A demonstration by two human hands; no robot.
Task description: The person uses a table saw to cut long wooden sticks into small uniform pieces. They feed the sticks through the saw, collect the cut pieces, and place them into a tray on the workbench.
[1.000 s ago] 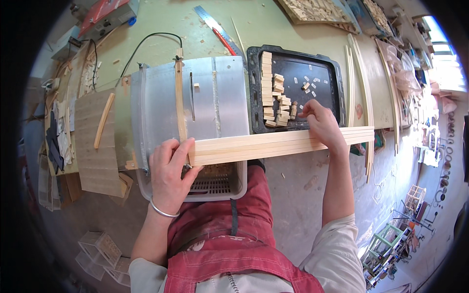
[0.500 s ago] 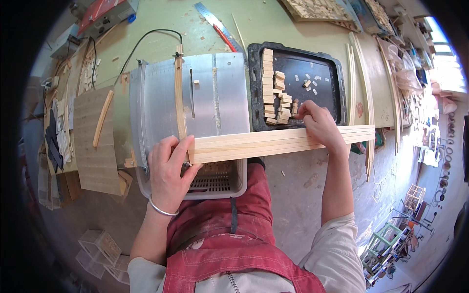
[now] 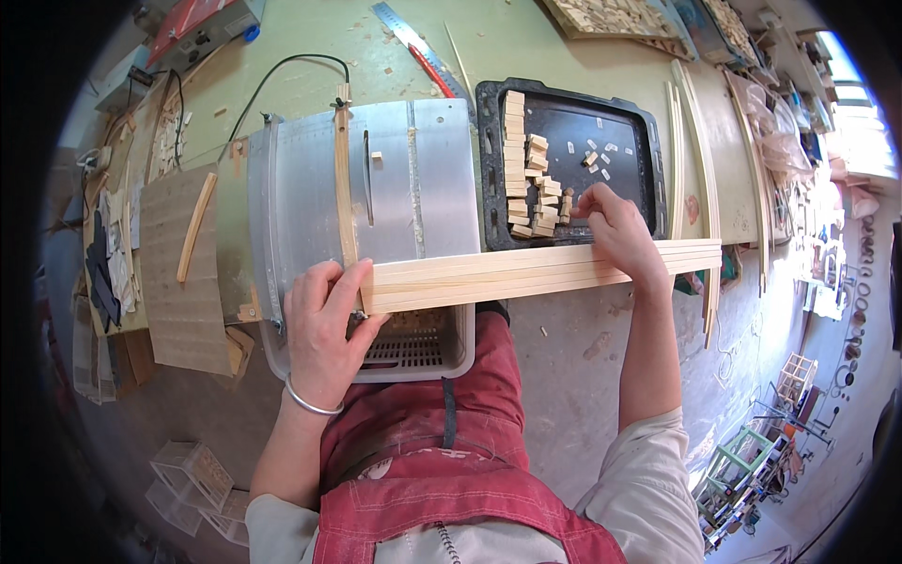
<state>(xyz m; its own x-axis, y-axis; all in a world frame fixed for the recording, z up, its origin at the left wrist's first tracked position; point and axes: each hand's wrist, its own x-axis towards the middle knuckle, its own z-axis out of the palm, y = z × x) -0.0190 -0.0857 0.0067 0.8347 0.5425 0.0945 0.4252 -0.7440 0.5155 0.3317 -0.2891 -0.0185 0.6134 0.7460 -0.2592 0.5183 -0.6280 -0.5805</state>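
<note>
My left hand is closed around the left end of a bundle of pale wooden strips. That end meets a wooden fence strip clamped across a metal saw table. The bundle lies crosswise in front of me and runs under my right wrist. Above a black tray, my right hand has its fingers bent together at a small wooden block, one of the grouped blocks there. The exact grip of those fingertips is partly hidden. A loose offcut rests beside the blade slot.
A grey plastic basket stands under the saw table's near edge. Long strips lie right of the tray. Behind are a steel ruler and a red pen. A curved wood piece sits on cardboard at left.
My right hand has shifted very slightly right at the tray's blocks. My left hand and the strips stay practically where they were.
</note>
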